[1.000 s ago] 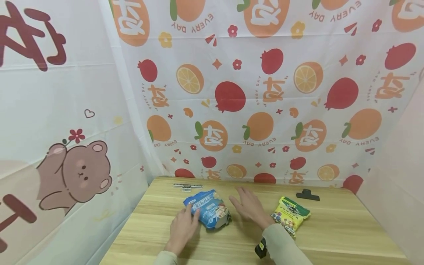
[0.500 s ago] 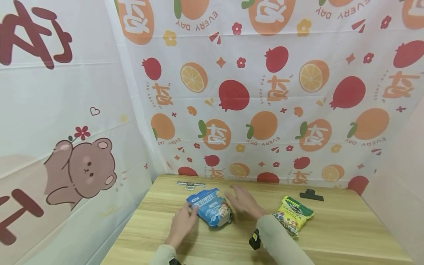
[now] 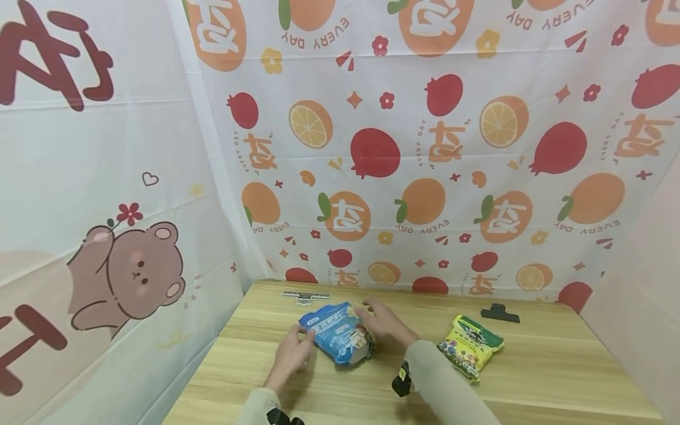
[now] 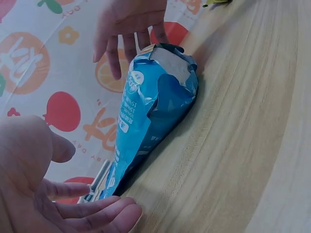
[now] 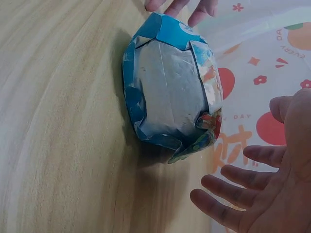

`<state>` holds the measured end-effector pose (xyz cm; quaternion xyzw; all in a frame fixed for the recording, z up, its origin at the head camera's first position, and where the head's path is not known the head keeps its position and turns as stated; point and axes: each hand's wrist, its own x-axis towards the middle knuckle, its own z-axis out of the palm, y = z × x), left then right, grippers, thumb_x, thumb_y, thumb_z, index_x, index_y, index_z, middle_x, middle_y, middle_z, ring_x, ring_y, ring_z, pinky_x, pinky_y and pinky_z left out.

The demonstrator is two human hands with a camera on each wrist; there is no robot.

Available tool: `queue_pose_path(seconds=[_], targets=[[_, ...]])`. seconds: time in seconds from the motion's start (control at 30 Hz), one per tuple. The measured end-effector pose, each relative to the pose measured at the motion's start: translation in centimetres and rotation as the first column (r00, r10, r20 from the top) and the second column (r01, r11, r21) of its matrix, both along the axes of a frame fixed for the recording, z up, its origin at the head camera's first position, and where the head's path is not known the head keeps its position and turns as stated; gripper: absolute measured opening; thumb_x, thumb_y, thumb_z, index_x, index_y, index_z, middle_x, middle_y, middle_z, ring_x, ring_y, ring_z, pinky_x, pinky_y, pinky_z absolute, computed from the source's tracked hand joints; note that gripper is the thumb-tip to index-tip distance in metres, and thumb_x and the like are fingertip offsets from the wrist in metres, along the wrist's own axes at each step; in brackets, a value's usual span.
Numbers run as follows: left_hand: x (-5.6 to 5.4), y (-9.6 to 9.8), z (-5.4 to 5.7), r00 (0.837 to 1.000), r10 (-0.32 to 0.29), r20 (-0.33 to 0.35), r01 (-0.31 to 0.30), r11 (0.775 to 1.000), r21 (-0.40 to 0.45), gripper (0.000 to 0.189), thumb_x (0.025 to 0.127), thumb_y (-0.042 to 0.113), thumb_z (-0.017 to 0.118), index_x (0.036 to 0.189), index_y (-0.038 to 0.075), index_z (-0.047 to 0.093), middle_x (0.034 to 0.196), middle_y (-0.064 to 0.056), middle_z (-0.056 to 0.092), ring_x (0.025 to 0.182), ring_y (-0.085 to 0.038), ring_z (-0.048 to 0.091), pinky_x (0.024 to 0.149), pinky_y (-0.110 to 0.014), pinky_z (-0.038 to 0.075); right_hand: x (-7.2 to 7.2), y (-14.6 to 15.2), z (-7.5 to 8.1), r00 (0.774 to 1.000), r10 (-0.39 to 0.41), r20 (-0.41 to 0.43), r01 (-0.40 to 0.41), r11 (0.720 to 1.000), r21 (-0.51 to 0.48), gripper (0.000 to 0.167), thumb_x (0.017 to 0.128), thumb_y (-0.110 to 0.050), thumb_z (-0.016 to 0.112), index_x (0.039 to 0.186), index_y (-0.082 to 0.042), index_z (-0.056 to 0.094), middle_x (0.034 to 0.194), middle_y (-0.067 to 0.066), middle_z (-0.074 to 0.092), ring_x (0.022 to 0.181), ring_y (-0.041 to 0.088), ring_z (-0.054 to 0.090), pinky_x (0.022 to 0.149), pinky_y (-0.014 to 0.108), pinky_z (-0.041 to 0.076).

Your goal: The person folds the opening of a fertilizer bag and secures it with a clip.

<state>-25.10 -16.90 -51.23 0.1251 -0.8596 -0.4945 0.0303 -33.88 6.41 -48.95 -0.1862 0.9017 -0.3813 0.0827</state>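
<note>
A blue printed snack bag lies on the wooden table between my two hands. Its silvery-white folded end faces the right wrist camera, and it tapers to a thin end in the left wrist view. My left hand is beside the bag's left end, fingers extended and palm turned toward it; whether the fingertips touch it I cannot tell. My right hand hovers at the bag's right side, its loosely spread fingers apart from the bag in the right wrist view. Neither hand grips anything.
A yellow and green snack bag lies to the right of my right forearm. Behind it is a black clip. Near the back left edge sits a white clip with dark markings. Printed cloth hangs behind the table.
My right hand has moved left, closer to the blue snack bag. The left hand, earlier over the bag's near-left edge, has drawn back slightly. The bag looks unmoved on the table.
</note>
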Motion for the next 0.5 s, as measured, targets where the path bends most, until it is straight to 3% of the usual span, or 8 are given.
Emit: queue_pose_path(seconds=[0.33, 0.5], targets=[[-0.2, 0.1, 0.5, 0.999, 0.011, 0.031, -0.013, 0.998, 0.069, 0.043, 0.105, 0.031, 0.05, 0.13, -0.005, 0.052, 0.088, -0.019, 0.064, 0.071, -0.024, 0.066, 0.059, -0.035, 0.058, -0.4, -0.6, -0.9, 0.995, -0.01, 0.099, 0.013, 0.999, -0.03, 0.066, 0.105, -0.053, 0.046, 0.146, -0.002, 0.048, 0.137, 0.022, 0.06, 0.124, 0.035, 0.059, 0.105, 0.055, 0.048], [-0.5, 0.1, 0.5, 0.999, 0.003, 0.052, -0.008, 0.994, 0.105, 0.046, 0.105, 0.031, 0.048, 0.132, -0.006, 0.05, 0.107, -0.028, 0.064, 0.085, -0.029, 0.07, 0.067, -0.038, 0.061, -0.5, -1.1, -1.3, 0.991, -0.025, 0.134, 0.033, 0.998, -0.052, 0.062, 0.105, -0.051, 0.047, 0.145, -0.004, 0.049, 0.133, 0.019, 0.062, 0.119, 0.031, 0.061, 0.103, 0.054, 0.049]])
